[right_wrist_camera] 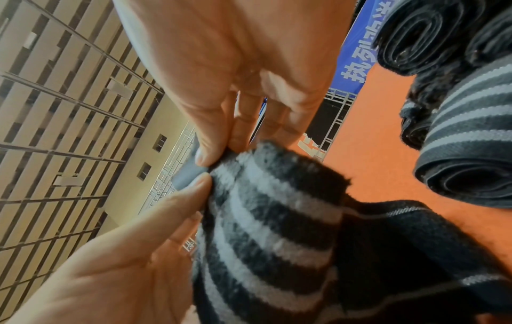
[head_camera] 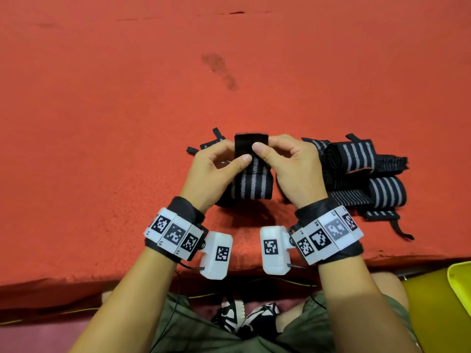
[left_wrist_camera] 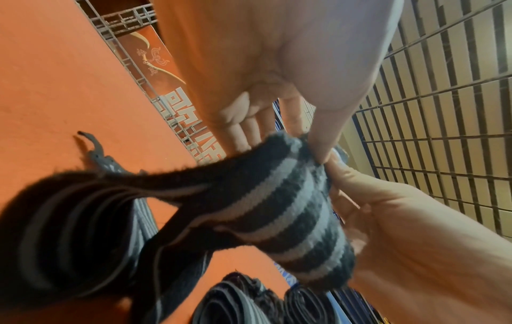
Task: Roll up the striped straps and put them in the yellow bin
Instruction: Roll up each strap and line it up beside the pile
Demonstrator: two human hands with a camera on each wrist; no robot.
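Striped strap (head_camera: 246, 179), black with grey stripes: held above the red table (head_camera: 127, 110), close to its near edge. Its plain black end (head_camera: 251, 142) stands uppermost between the two hands; the striped length hangs down toward the table.

Left hand (head_camera: 216, 171): fingers curled behind the strap, thumb pressed on the front, pinching the upper part from the left side. The left wrist view shows the thumb tip on the fabric edge.

Right hand (head_camera: 290, 164): thumb and fingers pinching the same upper part from the right side, thumb tip just beside the left thumb. The right wrist view shows a small grey tab caught between the two thumbs.

Rolled straps (head_camera: 356, 159): a heap of the same striped kind, lying on the table just to the right of the right hand, near the near edge; at least two rolls, with loose flat lengths and thin black loops trailing out.

Loose strap end (head_camera: 211, 142): on the table behind the left hand, mostly hidden.

Yellow bin (head_camera: 458, 281): below the table's near right corner, only a part of the rim in view.
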